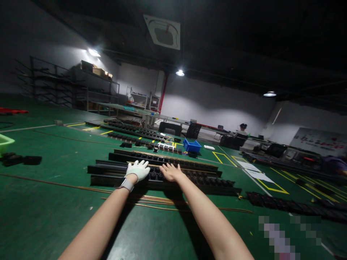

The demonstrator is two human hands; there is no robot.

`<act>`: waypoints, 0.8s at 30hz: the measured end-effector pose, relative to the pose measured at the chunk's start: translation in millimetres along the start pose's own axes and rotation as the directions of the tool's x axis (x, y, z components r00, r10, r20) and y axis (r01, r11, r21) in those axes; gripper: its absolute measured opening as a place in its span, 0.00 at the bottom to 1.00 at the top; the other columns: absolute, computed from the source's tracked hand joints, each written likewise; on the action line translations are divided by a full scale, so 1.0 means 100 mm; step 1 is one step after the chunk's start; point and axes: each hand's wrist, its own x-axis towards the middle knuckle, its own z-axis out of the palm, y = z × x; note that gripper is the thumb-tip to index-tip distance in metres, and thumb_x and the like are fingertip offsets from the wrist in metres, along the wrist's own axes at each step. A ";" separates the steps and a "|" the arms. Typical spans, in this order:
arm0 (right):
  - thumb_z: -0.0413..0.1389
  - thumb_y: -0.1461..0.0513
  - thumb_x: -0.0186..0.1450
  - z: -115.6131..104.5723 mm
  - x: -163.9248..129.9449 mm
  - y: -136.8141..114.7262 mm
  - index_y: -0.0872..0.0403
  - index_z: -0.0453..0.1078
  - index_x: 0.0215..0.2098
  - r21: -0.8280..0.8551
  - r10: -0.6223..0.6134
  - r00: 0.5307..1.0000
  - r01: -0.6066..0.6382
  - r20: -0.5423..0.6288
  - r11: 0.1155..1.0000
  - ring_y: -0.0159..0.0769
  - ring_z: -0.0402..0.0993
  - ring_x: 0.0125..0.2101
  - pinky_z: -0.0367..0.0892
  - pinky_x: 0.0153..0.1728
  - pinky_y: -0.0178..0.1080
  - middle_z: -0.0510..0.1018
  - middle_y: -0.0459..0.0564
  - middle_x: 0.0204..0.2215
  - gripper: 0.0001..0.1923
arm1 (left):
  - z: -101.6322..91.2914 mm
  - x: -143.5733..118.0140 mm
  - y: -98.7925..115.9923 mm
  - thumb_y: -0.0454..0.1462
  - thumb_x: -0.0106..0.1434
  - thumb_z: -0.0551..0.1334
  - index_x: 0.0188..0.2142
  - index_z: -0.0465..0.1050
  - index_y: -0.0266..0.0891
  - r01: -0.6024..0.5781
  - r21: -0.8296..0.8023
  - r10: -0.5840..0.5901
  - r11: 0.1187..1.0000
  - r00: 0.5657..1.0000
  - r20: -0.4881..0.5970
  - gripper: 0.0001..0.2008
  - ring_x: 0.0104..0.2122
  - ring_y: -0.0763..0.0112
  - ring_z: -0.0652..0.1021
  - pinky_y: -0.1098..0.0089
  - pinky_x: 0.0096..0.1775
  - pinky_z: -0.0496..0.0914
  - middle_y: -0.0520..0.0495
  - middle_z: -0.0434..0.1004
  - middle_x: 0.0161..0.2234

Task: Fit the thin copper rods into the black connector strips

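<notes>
Both hands down flat on the long black rail (173,177) lying on the green floor (54,209): gloved left hand (137,169) and bare right hand (170,172) spread open, pressing, gripping nothing. Looks like seating parts; next needs even pressure.

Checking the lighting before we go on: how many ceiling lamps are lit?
3: one lamp upper left above the shelving, one at centre, one on the right. Others may lie outside the view.

White glove on the left hand (138,169), right hand (170,172) bare; black rails (162,178) on the green floor (54,209), yellow floor lines (273,187), blue bin (192,146), copper-coloured strips (151,198).
</notes>
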 end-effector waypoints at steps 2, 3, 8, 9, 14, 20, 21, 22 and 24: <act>0.29 0.37 0.79 0.01 0.03 -0.04 0.39 0.50 0.81 -0.024 0.015 1.000 -0.015 0.020 1.000 0.51 0.36 0.80 0.23 0.75 0.68 0.46 0.47 0.81 0.39 | 0.00 -0.01 0.01 0.49 0.74 0.47 0.75 0.64 0.51 0.008 -0.001 -0.008 1.000 1.000 0.005 0.33 0.74 0.39 0.60 0.29 0.69 0.52 0.43 0.58 0.78; 0.29 0.36 0.79 0.01 0.05 -0.06 0.40 0.49 0.82 -0.030 0.024 0.999 -0.023 0.022 0.999 0.51 0.36 0.80 0.23 0.75 0.68 0.46 0.48 0.81 0.40 | 0.00 -0.01 0.01 0.49 0.73 0.47 0.75 0.64 0.51 0.007 -0.007 -0.007 1.000 1.000 -0.001 0.33 0.74 0.39 0.60 0.29 0.69 0.52 0.43 0.58 0.78; 0.28 0.34 0.78 0.04 0.09 -0.09 0.44 0.44 0.83 -0.038 0.049 0.998 -0.047 0.042 0.998 0.50 0.33 0.81 0.23 0.75 0.68 0.41 0.49 0.81 0.43 | 0.01 -0.01 0.02 0.49 0.73 0.49 0.73 0.67 0.54 0.016 -0.030 -0.017 0.999 0.999 -0.029 0.32 0.73 0.39 0.61 0.30 0.69 0.53 0.44 0.61 0.77; 0.28 0.35 0.78 0.03 0.08 -0.09 0.43 0.43 0.83 -0.035 0.047 0.997 -0.045 0.053 0.998 0.50 0.33 0.81 0.23 0.75 0.68 0.41 0.48 0.81 0.43 | 0.01 -0.01 0.02 0.49 0.73 0.49 0.73 0.67 0.54 0.020 -0.028 -0.021 0.999 0.999 -0.030 0.32 0.73 0.39 0.62 0.30 0.69 0.53 0.44 0.62 0.77; 0.23 0.40 0.80 -0.16 0.05 0.09 0.41 0.42 0.83 0.084 0.023 0.999 -0.026 0.030 0.996 0.49 0.34 0.80 0.25 0.75 0.68 0.42 0.45 0.81 0.39 | -0.01 -0.03 0.04 0.49 0.73 0.48 0.74 0.66 0.52 0.029 -0.022 -0.029 0.999 0.999 -0.024 0.33 0.74 0.39 0.61 0.30 0.69 0.52 0.45 0.60 0.77; 0.16 0.41 0.79 -0.30 0.00 0.40 0.42 0.41 0.83 0.187 0.080 0.997 -0.079 0.004 0.979 0.45 0.33 0.81 0.25 0.75 0.68 0.44 0.47 0.81 0.41 | -0.02 -0.03 0.03 0.50 0.73 0.48 0.74 0.66 0.54 0.035 -0.026 -0.035 0.999 0.999 -0.012 0.33 0.75 0.40 0.60 0.32 0.69 0.53 0.47 0.60 0.77; 0.17 0.42 0.79 -0.28 -0.01 0.41 0.41 0.41 0.83 0.163 0.070 0.997 -0.072 0.018 0.984 0.44 0.33 0.81 0.23 0.75 0.68 0.45 0.46 0.81 0.40 | -0.02 -0.02 0.03 0.50 0.73 0.48 0.74 0.66 0.55 0.032 -0.021 -0.033 0.999 0.999 -0.016 0.32 0.74 0.40 0.60 0.32 0.69 0.53 0.47 0.61 0.77; 0.19 0.42 0.80 -0.24 -0.02 0.40 0.40 0.41 0.83 0.134 0.060 0.998 -0.063 0.027 0.989 0.44 0.34 0.80 0.22 0.75 0.67 0.45 0.45 0.81 0.39 | -0.01 -0.02 0.02 0.49 0.73 0.48 0.74 0.66 0.55 0.029 -0.014 -0.030 0.999 0.999 -0.022 0.32 0.74 0.40 0.61 0.32 0.69 0.53 0.47 0.61 0.77; 0.22 0.42 0.81 -0.17 -0.04 0.35 0.38 0.43 0.82 0.078 0.051 0.998 -0.054 0.039 0.995 0.46 0.35 0.80 0.22 0.75 0.67 0.46 0.45 0.81 0.37 | 0.00 -0.01 0.02 0.49 0.73 0.47 0.74 0.67 0.54 0.024 -0.004 -0.024 1.000 0.999 -0.035 0.32 0.73 0.40 0.62 0.31 0.69 0.54 0.46 0.62 0.77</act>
